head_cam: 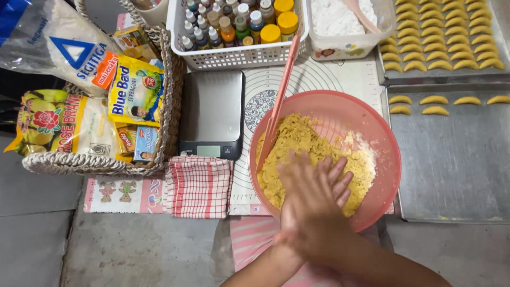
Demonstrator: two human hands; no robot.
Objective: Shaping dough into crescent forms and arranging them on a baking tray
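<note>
Baking mat point(324, 74), one pink bowl point(382, 133), two hands point(313, 207) (blurred), fingers spread, kneading dough point(303, 143)

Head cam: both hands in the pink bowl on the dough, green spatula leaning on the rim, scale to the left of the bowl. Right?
Not quite. In the head view the spatula leaning on the pink bowl's rim is pink, not green. The rest holds: the hands press together on the yellow dough, blurred so they are hard to tell apart, and the scale sits left of the bowl.

Glossy pink plastic bowl point(372, 127), crumbly matt dough point(303, 141), dull metal tray point(451, 159), woven basket point(172, 106).
</note>
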